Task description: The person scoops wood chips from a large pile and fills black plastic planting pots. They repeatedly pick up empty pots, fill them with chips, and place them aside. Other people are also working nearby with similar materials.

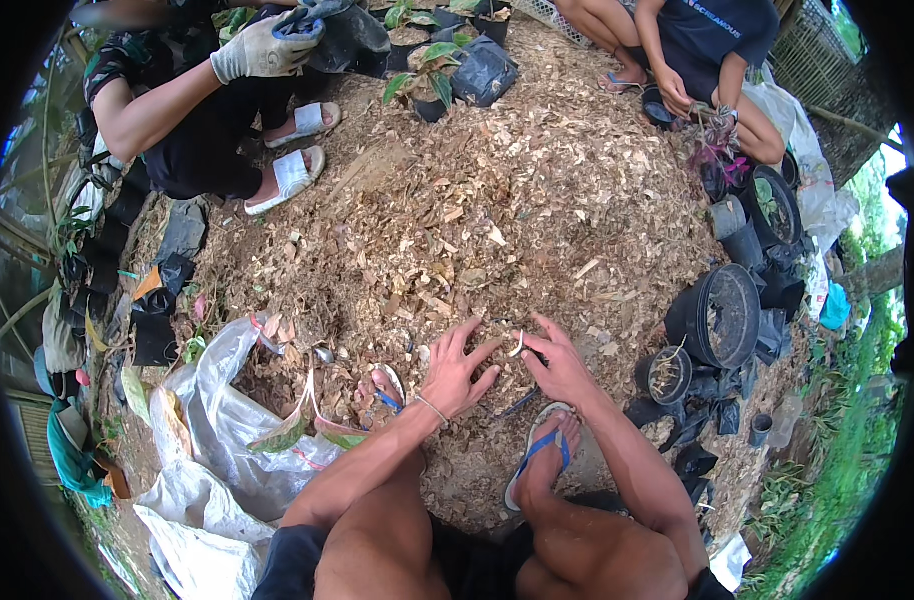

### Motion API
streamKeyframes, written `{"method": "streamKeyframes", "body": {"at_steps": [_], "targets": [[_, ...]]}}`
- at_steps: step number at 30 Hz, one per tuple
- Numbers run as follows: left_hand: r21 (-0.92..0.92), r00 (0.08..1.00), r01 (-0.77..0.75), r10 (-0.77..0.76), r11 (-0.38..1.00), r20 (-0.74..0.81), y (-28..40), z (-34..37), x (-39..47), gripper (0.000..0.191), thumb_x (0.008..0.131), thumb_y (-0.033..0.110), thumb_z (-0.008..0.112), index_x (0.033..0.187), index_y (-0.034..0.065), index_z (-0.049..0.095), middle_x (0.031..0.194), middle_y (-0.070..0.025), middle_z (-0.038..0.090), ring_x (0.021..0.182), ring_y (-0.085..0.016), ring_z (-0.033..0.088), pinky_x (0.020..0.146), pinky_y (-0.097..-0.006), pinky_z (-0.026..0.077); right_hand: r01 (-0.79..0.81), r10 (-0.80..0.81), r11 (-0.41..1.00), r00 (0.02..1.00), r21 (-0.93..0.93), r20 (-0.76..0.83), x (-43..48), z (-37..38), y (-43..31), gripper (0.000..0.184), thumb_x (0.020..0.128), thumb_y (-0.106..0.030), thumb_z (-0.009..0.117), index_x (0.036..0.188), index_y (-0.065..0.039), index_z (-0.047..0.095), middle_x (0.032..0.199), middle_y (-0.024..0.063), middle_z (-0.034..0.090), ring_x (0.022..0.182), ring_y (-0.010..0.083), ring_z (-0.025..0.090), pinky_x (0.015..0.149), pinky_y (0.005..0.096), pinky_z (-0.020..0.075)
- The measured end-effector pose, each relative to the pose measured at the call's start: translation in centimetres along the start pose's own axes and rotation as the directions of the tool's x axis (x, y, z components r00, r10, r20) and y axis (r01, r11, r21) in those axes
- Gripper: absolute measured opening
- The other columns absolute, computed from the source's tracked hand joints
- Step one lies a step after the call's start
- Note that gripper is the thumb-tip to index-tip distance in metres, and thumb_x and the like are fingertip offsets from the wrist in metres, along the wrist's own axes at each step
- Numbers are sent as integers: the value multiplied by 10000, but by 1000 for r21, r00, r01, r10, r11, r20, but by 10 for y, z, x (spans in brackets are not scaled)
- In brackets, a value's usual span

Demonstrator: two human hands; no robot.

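My left hand [457, 369], with a thin bracelet at its wrist, is over the pile of dry leaf litter and wood chips [457, 247], fingers spread and nothing in it. Close to its right, my right hand [558, 364] pinches a small pale curved piece [517, 343] between thumb and index finger; its material cannot be told. My feet in blue-strapped flip-flops [547, 450] stand at the near edge of the pile. Left of my left hand, a cut stem with variegated leaves [280, 435] lies on a crumpled translucent plastic sack [232, 405].
At the upper left crouches a person wearing a work glove [265, 49]; another person [716, 52] squats at the upper right beside a purple plant [719, 161]. Black plastic pots [716, 315] stand along the right. Potted plants [430, 79] are at the far edge, black grow bags [153, 337] at left.
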State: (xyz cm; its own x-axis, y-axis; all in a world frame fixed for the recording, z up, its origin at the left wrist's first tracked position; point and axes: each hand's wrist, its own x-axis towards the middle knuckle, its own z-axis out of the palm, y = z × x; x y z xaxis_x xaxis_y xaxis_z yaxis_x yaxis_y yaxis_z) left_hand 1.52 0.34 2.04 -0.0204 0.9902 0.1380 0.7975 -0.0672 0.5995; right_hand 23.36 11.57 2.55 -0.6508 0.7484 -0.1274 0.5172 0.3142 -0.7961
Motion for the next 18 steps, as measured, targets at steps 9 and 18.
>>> {"method": "streamKeyframes", "body": {"at_steps": [9,18], "targets": [[-21,993,84,-82,996,83,-6,4,-1,596,1001,389,723,1531,156,581,1605,-264,407,1381,-485,476,1168,-561,417,-7,13,998,996,-61,86,6,2,-5,491,1010,-152,602,1496,-209,655,1690,292,351,1526,474,406,1261,495,345],[-20,990,118,-116,993,83,-7,8,1,639,1035,437,672,1571,119,529,1605,-298,389,1384,-499,471,1176,-554,412,51,-36,991,992,-122,124,13,3,6,593,995,-69,494,1564,-211,580,1726,279,278,1586,456,300,1302,488,285]]}}
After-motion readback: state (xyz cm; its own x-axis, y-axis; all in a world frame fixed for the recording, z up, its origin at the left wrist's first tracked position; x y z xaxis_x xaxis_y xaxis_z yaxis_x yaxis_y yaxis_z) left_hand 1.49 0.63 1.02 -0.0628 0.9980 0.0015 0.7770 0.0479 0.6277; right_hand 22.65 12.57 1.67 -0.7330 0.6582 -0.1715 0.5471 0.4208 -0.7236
